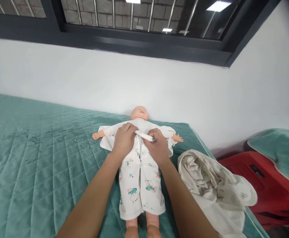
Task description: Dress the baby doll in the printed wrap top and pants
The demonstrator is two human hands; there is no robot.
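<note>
A baby doll (139,113) lies on its back, head toward the wall and arms spread. It wears a white top (141,124) and white trousers (130,178) printed with small cartoon animals. At the waist, my left hand (125,138) is closed on one side of the trousers' waistband (144,135). My right hand (156,145) pinches the other side, thumb and fingers together. Between the two hands the band is raised and stretched in a narrow strip. The fingertips of my left hand are partly hidden.
A green quilted cover (47,158) lies beneath the doll. To the right is a crumpled pile of pale cloth (209,185) at the edge. Beyond it stands a red plastic object (256,178) with green fabric over it. A white wall (104,79) and a barred window rise behind.
</note>
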